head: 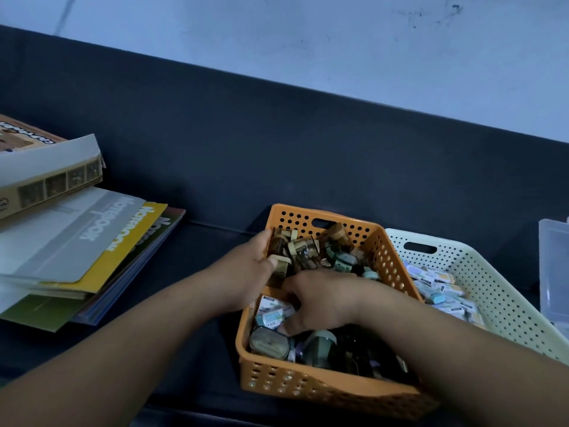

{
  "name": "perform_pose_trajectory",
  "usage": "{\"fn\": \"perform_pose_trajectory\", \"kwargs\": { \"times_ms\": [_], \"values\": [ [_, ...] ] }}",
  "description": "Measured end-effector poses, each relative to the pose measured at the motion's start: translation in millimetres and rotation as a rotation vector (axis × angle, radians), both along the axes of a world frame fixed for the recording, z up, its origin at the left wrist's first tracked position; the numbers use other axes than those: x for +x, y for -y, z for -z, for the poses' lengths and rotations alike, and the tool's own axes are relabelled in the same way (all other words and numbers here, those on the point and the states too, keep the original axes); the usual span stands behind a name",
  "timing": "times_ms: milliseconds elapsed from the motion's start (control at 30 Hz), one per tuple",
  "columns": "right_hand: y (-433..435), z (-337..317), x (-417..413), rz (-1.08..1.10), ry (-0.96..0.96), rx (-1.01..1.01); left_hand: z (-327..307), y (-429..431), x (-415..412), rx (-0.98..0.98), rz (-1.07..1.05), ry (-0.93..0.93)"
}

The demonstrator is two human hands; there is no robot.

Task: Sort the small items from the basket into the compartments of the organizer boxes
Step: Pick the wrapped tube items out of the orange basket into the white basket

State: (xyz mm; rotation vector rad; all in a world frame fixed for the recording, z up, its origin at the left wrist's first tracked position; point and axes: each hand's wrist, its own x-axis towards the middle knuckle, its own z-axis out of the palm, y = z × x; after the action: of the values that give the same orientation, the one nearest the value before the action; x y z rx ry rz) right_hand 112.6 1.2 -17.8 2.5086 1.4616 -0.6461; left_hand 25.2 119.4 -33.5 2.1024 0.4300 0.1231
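An orange perforated basket (311, 388) stands on the dark table, full of small items: brownish sharpeners, round greenish pieces and small packaged erasers (274, 312). My left hand (246, 272) reaches over the basket's left rim, fingers curled around a tan sharpener (280, 265) in the pile. My right hand (320, 300) lies in the middle of the basket, fingers bent down onto the eraser packs; whether it pinches one is hidden. A cream perforated basket (508, 291) to the right holds several small eraser packs.
Notebooks (92, 241) and a cardboard box (46, 177) are stacked at the left. A clear plastic organizer box (554, 272) shows at the right edge. A dark back panel and pale wall rise behind the table.
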Motion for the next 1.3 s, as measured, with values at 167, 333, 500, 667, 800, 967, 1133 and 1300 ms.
{"fn": "perform_pose_trajectory", "kwargs": {
  "times_ms": [167,333,500,667,800,967,1133,1300],
  "values": [
    [-3.0,0.8,-2.4,0.035,-0.105,0.058,5.1,-1.8,2.9,0.045,0.021,-0.006],
    [-4.4,2.1,-3.3,0.066,-0.187,0.024,7.6,-4.9,4.1,0.048,0.033,-0.020],
    [-1.2,4.1,-4.9,0.036,-0.225,0.052,5.8,-2.2,3.3,0.040,-0.010,-0.013],
    [8.6,-3.4,3.5,0.025,-0.235,0.181,-3.0,7.1,0.0,0.008,-0.050,0.032],
    [29.9,-22.5,14.7,0.094,-0.240,0.409,-8.2,11.8,-4.1,0.140,-0.095,0.030],
    [75.0,-34.7,40.5,0.285,-0.242,0.732,-13.5,22.8,-9.2,0.402,-0.188,-0.059],
    [137.1,-34.5,65.4,0.526,-0.221,0.975,-15.8,30.4,-7.1,0.633,-0.234,-0.128],
    [185.2,-19.2,80.3,0.690,0.030,0.694,-16.7,31.7,-8.5,0.669,-0.247,-0.150]
  ]
}}
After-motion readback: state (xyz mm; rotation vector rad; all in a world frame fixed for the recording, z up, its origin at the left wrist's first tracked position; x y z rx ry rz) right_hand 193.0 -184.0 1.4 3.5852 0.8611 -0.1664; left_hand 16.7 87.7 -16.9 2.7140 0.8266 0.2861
